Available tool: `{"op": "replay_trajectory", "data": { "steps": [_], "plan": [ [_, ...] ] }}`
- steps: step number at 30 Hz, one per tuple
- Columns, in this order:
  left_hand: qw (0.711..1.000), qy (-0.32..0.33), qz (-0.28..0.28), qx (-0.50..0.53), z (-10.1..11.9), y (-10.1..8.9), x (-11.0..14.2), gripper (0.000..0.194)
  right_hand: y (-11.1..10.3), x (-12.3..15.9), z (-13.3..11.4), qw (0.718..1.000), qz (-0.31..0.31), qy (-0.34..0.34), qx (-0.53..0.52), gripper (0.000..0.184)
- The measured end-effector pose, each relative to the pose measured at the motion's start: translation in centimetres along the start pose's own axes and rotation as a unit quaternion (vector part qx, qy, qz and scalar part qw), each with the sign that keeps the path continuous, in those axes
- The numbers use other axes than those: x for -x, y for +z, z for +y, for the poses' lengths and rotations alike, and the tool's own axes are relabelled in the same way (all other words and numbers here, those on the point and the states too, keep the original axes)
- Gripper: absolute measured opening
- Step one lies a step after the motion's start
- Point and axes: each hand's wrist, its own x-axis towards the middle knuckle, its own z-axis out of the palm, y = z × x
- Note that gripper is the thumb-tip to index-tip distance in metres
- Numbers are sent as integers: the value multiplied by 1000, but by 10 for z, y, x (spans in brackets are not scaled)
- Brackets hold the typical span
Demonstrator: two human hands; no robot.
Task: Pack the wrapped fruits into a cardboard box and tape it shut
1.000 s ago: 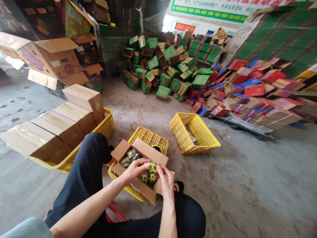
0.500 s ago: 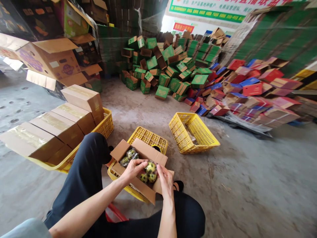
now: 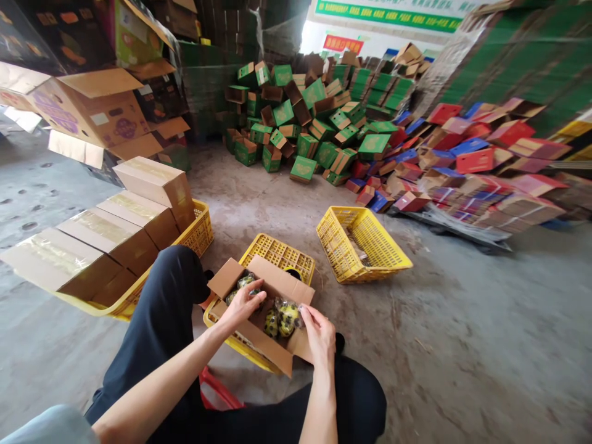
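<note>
An open cardboard box rests on a yellow plastic crate between my knees. Inside lie clear bags of small yellow-green fruit. My left hand reaches into the back of the box, fingers curled on a bag of fruit there. My right hand sits at the box's right edge and pinches the plastic of the nearer bag.
A second yellow crate stands tilted on the concrete floor to the right. At left, taped cardboard boxes lie on another yellow crate. Heaps of green boxes and red and blue boxes fill the back.
My left hand let go of the near bag and moved to the bag at the back of the box. My right hand shifted right, holding the near bag's plastic.
</note>
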Motion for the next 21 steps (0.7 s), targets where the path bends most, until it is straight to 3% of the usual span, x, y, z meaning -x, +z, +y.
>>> {"op": "replay_trajectory", "data": {
  "steps": [4,8,11,15,18,21],
  "plan": [
    [994,60,70,-54,-4,-29,-18,62,3,5,12,986,-93,-39,134,30],
    [974,119,110,-161,-10,-51,-33,44,13,7,22,943,-155,-71,287,28],
    [940,158,62,-296,-14,-53,-36,44,20,8,24,912,-141,-103,372,29],
    [878,199,13,-436,-17,-39,-42,55,27,11,26,882,-117,-129,437,34],
    [847,204,3,-491,-14,-29,-51,44,30,9,34,893,-79,-142,421,33],
    [844,206,-7,-495,-6,-30,-59,17,30,4,44,920,-29,-161,356,30]
  ]
}}
